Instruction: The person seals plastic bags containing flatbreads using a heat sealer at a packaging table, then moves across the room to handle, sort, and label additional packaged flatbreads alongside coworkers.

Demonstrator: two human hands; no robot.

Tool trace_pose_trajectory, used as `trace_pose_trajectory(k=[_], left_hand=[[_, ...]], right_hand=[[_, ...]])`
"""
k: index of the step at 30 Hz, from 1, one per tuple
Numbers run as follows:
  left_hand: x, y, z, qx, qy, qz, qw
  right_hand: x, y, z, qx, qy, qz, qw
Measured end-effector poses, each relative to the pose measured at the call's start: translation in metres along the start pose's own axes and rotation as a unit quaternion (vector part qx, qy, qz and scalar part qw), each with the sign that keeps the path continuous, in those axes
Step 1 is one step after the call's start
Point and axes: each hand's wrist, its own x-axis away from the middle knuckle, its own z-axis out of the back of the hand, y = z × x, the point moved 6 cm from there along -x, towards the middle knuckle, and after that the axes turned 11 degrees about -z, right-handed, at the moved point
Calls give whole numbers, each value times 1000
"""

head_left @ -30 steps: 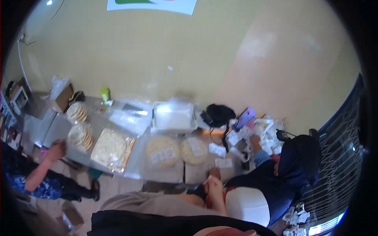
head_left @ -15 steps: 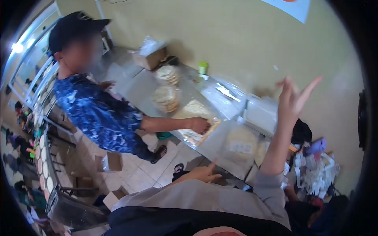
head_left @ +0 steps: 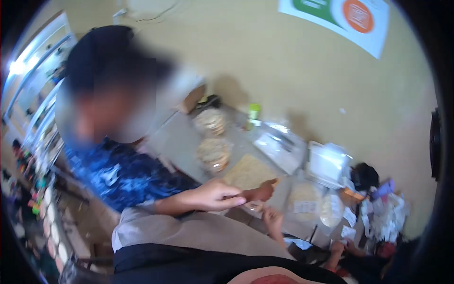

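Observation:
My left hand point(head_left: 215, 196) reaches across in front of my body, fingers curled together and thumb stretched toward the right. What it holds, if anything, is hidden. My right hand point(head_left: 273, 220) is closed close by, pinching a small clear plastic piece point(head_left: 255, 207) that lies between my two hands; blur hides its exact kind. Just beyond is a co-worker's hand point(head_left: 261, 191), at the near edge of a bag of flat pale food point(head_left: 250, 171) on the table.
A co-worker in a cap and blue patterned shirt point(head_left: 127, 175) stands close on the left. The metal table point(head_left: 177, 137) bears stacked bagged flatbreads point(head_left: 213, 154), a white container point(head_left: 328, 163), a flat pale pack point(head_left: 305, 199) and a green-lidded jar point(head_left: 254, 111). Plastic bags point(head_left: 385, 215) are heaped right.
My right hand has come down from its raised, spread-finger position to near my left hand and closed. My left hand has moved up and left. The co-worker has leaned closer.

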Motion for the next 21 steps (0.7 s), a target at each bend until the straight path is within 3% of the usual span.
trace_pose_trajectory(k=[2,4,5,6,7,9,14,17,21], left_hand=[[-3,-12,-9,-58,-14,28,998],[-9,-25,-25,-8,-17,8,1000],[-16,-31,-34,52,6,62,997],[-32,-24,-40,32,2,84,996],[-47,-14,-55,23,-24,67,997],[-70,2,-78,14,-83,5,996],[-136,62,-191,44,-217,-202,954],[-157,85,-291,102,-260,-240,930],[-167,100,-360,135,-286,-241,917]], right_hand=[[45,-9,15,-3,19,-46,999],[70,3,37,40,92,-98,990],[89,8,49,58,117,-133,982],[101,6,65,37,157,-99,982],[114,-1,80,-62,189,-146,969],[134,-32,107,-44,239,-93,966],[178,-27,168,-83,306,-124,940],[185,24,203,-168,312,-133,926],[162,15,272,-276,259,-237,895]])
